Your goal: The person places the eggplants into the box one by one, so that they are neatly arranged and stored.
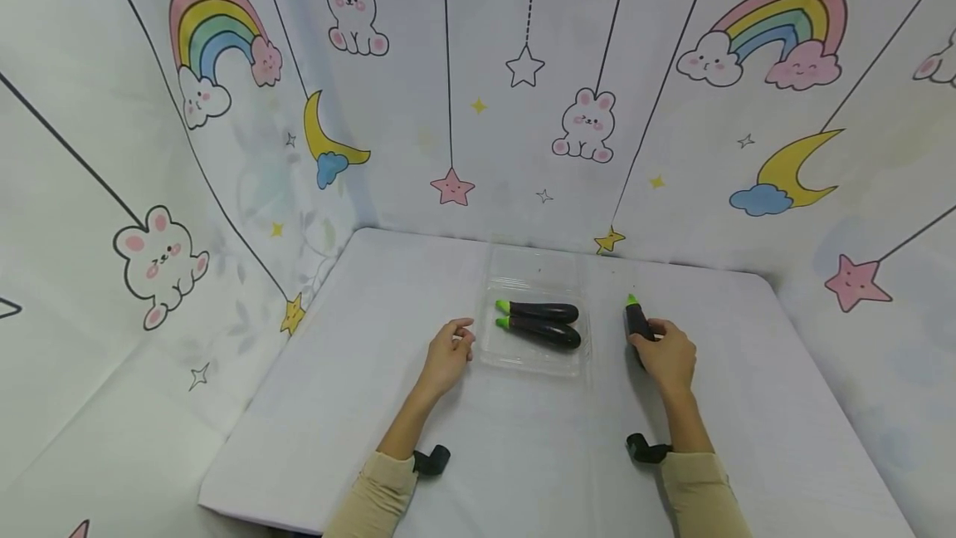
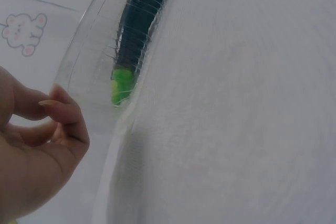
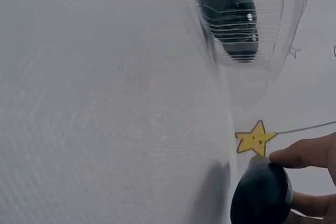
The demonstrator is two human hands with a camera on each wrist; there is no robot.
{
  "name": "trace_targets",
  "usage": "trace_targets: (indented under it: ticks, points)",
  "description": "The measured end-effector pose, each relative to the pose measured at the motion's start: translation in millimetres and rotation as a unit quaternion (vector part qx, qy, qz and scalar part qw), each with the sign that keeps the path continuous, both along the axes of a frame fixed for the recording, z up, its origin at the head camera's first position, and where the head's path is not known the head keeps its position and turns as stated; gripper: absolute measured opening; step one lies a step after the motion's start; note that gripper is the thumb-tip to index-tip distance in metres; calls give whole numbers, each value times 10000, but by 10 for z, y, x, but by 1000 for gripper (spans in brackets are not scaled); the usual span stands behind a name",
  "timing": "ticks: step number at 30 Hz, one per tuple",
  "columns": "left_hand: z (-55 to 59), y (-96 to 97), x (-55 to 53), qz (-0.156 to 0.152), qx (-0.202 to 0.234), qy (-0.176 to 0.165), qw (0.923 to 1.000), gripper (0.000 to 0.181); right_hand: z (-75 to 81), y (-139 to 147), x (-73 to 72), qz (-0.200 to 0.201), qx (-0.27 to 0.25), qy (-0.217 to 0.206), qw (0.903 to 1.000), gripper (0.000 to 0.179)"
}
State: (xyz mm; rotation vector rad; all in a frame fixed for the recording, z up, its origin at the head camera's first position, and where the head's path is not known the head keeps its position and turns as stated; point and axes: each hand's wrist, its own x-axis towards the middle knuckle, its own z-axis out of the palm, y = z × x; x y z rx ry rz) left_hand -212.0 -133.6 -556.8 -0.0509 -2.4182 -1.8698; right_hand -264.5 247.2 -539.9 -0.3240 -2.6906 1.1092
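Two dark eggplants with bright green stems lie side by side in a clear plastic container, the upper eggplant (image 1: pixel 543 312) behind the lower eggplant (image 1: pixel 543 332). Just left of the container (image 1: pixel 523 365) is my left hand (image 1: pixel 446 358), its fingers loosely bent with nothing between them. To the right of the container, my right hand (image 1: pixel 670 355) pinches a third eggplant (image 1: pixel 637 320) between thumb and fingers, green stem pointing away from me. The right wrist view shows the rounded end of this held eggplant (image 3: pixel 261 192), with a shadow on the cloth beside it.
The container's clear lid (image 1: pixel 534 264) stands open at the back. A white cloth covers the table (image 1: pixel 358 314). Curtains (image 1: pixel 493 139) printed with rabbits, stars and rainbows rise behind and at both sides.
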Motion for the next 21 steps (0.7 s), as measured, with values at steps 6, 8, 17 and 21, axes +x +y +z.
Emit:
trace_targets:
  ticks: [6, 8, 17, 21]
  points:
    - [2, 2, 2, -7, -19, 50, 10000, 35, 92, -10, -3, 64, -62, 431, 9990, 48]
    - [1, 2, 2, -15, -51, 70, 10000, 35, 119, -11, -7, 111, -104, 509, 9986, 47]
    - [7, 1, 3, -49, 14, 69, 10000, 37, 196, -24, -28, 168, -188, 782, 9966, 45]
    - [13, 2, 9, -32, 35, 62, 10000, 36, 211, -39, -20, 193, -213, 931, 9952, 43]
